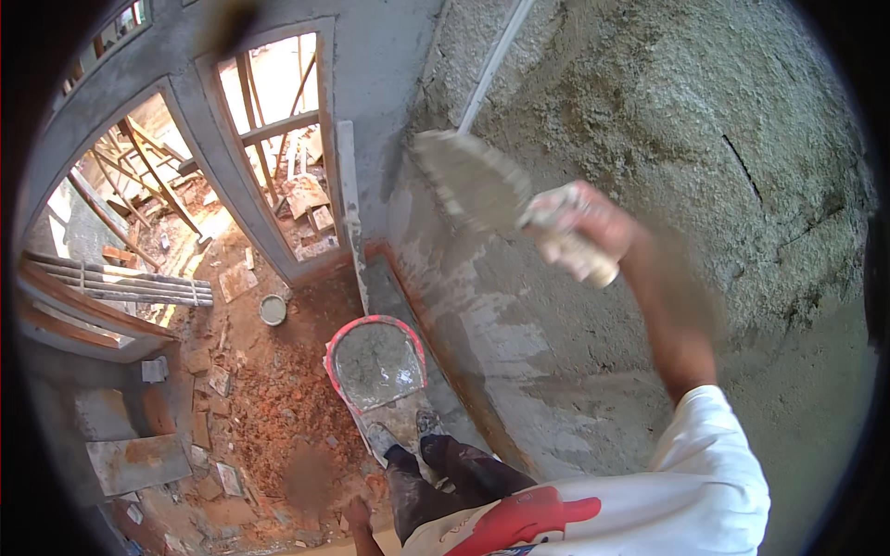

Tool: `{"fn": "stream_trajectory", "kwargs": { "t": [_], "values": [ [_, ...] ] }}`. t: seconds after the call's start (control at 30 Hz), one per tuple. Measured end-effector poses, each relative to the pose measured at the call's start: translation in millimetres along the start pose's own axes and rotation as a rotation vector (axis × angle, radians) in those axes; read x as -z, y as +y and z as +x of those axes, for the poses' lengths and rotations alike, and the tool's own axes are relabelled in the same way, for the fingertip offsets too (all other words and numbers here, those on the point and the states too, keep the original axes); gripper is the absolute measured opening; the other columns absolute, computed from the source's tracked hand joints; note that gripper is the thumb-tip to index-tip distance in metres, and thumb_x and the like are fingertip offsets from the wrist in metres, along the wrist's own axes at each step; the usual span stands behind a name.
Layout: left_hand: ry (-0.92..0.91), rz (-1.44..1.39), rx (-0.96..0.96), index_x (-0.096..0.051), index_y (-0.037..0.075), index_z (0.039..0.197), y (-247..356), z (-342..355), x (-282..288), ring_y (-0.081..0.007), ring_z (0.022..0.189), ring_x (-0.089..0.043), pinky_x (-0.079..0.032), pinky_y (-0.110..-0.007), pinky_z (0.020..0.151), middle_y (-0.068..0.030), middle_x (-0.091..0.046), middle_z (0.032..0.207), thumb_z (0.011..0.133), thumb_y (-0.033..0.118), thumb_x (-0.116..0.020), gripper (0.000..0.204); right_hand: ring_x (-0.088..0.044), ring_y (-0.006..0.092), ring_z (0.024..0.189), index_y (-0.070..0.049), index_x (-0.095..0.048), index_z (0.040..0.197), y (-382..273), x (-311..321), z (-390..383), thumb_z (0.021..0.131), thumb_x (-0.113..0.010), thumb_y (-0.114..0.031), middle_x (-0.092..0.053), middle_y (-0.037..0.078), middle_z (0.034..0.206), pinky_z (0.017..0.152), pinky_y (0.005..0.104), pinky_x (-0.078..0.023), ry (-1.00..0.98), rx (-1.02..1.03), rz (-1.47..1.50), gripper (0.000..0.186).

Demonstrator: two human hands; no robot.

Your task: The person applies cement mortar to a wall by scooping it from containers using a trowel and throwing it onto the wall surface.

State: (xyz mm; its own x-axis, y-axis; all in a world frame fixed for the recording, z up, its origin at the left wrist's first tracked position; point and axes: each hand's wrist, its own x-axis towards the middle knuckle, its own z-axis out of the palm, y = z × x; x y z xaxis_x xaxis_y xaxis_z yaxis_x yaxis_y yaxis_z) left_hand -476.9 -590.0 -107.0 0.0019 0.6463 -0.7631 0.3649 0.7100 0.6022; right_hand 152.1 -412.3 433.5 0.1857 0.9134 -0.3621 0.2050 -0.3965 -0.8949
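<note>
My right hand (589, 227) is wrapped round the handle of a pointed trowel (482, 185), raised in front of the wall. The trowel blade is smeared with grey mortar and blurred by motion, its tip toward the upper left. Rough wet mortar (723, 102) covers the upper wall (556, 343); lower down the coat looks thinner and patchy. Low beside my leg hangs my left hand (357, 511), with nothing visible in it and its fingers loosely apart. A red-rimmed basin (424, 357) of grey mortar stands just ahead of my feet.
My feet stand on a narrow raised plank (394, 417). Below lie reddish soil and rubble (278, 417), a small bucket (273, 309) and slabs (139, 463). A long straightedge (352, 213) leans in the corner. Window openings and stacked poles (130, 283) are at left.
</note>
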Motion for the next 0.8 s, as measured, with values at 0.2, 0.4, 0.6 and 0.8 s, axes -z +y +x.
{"fn": "stream_trajectory", "kwargs": {
  "t": [0.2, 0.4, 0.6, 0.8],
  "values": [
    [-0.050, 0.650, 0.152, -0.071, 0.002, 0.098, -141.6, -59.4, 55.3, -0.0186, 0.053, -0.067, -0.053, -0.035, 0.050, -0.0103, -0.069, 0.067, 0.084, 0.024, -0.066, 0.027, -0.058, 0.0106, 0.057, -0.005, -0.066, 0.104, -76.8, 179.1, 14.7, 0.102, -0.056, -0.027, -0.062, 0.004, 0.075, 0.046, 0.0259, -0.050, 0.752, 0.443, -0.546, 0.024],
    [-0.181, 0.800, 0.180, -0.072, 0.005, 0.102, -144.1, -117.2, 42.2, -0.0166, 0.057, -0.066, -0.051, -0.034, 0.049, -0.0068, -0.071, 0.076, 0.086, 0.021, -0.065, 0.024, -0.058, 0.0145, 0.055, 0.000, -0.069, 0.094, -41.5, 132.5, 57.8, 0.098, -0.063, -0.034, -0.064, 0.007, 0.074, 0.051, 0.0338, -0.052, 0.460, 0.012, -0.576, 0.035],
    [0.129, -0.023, 0.307, -0.069, 0.005, 0.103, -117.5, -100.3, 55.8, -0.0160, 0.057, -0.065, -0.048, -0.029, 0.046, -0.0080, -0.071, 0.081, 0.088, 0.021, -0.064, 0.023, -0.073, 0.0339, 0.079, 0.012, -0.068, 0.095, 108.9, 114.5, 186.1, 0.089, -0.067, -0.025, -0.071, 0.023, 0.086, 0.068, 0.0426, -0.057, 0.342, 0.019, -1.174, 0.038],
    [0.298, -0.295, 0.457, -0.067, 0.008, 0.110, -99.6, -122.3, 44.4, -0.0173, 0.056, -0.061, -0.044, -0.029, 0.047, -0.0096, -0.068, 0.077, 0.093, 0.022, -0.059, 0.023, -0.074, 0.0337, 0.075, 0.013, -0.069, 0.089, -3.4, 130.6, 146.5, 0.086, -0.066, -0.020, -0.072, 0.023, 0.078, 0.064, 0.0455, -0.057, 0.425, -0.452, -1.026, 0.033]
  ]
}}
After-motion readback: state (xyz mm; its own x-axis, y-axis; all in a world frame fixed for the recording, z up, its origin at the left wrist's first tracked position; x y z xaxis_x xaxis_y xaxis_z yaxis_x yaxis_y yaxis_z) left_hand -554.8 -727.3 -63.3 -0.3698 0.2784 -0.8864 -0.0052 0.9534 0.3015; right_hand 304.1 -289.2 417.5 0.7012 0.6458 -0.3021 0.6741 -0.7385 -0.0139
